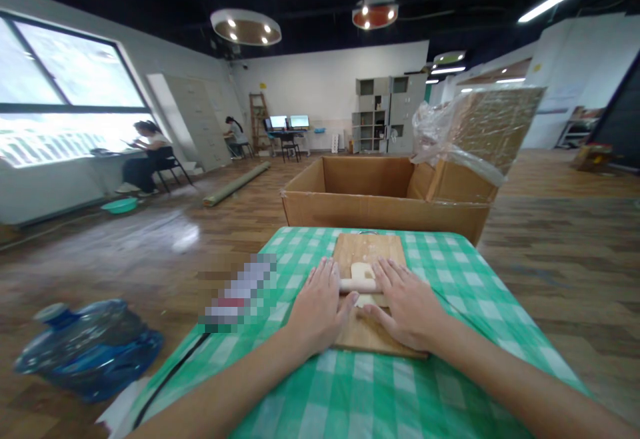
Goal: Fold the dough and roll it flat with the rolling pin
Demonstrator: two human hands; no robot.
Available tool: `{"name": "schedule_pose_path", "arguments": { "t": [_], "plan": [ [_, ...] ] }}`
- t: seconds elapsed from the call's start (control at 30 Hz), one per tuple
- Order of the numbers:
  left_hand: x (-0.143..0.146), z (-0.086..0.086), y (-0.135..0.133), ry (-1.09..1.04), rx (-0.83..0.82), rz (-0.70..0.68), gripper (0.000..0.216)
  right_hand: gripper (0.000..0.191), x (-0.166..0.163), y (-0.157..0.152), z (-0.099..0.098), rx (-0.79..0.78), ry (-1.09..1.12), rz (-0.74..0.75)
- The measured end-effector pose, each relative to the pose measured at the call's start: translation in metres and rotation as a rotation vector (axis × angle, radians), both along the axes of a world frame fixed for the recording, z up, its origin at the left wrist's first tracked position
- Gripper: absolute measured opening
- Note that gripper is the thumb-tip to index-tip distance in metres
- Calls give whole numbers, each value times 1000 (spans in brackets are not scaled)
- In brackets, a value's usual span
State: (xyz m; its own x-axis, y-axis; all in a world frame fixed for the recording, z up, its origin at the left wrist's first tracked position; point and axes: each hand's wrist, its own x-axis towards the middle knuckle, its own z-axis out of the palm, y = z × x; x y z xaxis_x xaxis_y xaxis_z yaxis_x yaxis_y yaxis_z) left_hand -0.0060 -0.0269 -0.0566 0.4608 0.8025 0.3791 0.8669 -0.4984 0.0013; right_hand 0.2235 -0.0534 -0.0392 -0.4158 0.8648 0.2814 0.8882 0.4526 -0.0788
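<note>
Table [450, 279]: green checked cloth, reaching well beyond the fingertips.
Board [367, 245]: wooden, under both palms; pressing straight down should keep it from sliding.
Left hand [320, 302], right hand [407, 305]: flat, fingers straight and close together, clasping nothing.
Rolling pin [360, 285]: spans the gap between the thumbs; equal weight would likely keep it level.
Dough [361, 270]: pale, between the two sets of fingers.

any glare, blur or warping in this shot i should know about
Head view: the window is blown out white and leaves glare on the wood floor; a pixelated block masks something on the checked tablecloth; lines bow toward the frame edges; the left hand and right hand on the rolling pin are sharp.
</note>
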Motion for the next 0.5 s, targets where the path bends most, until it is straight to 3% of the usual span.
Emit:
{"name": "schedule_pose_path", "arguments": {
  "t": [0.27,0.37,0.5],
  "plan": [
    [-14,-9,-56,49,89,-38,81,89,13,-37,-3,21,-16,105],
    [-15,-10,-59,45,94,-44,83,88,18,-30,5,-49,-23,146],
    [-10,-1,-39,45,-2,-5,79,83,16,2,18,-134,-15,161]
  ]
}}
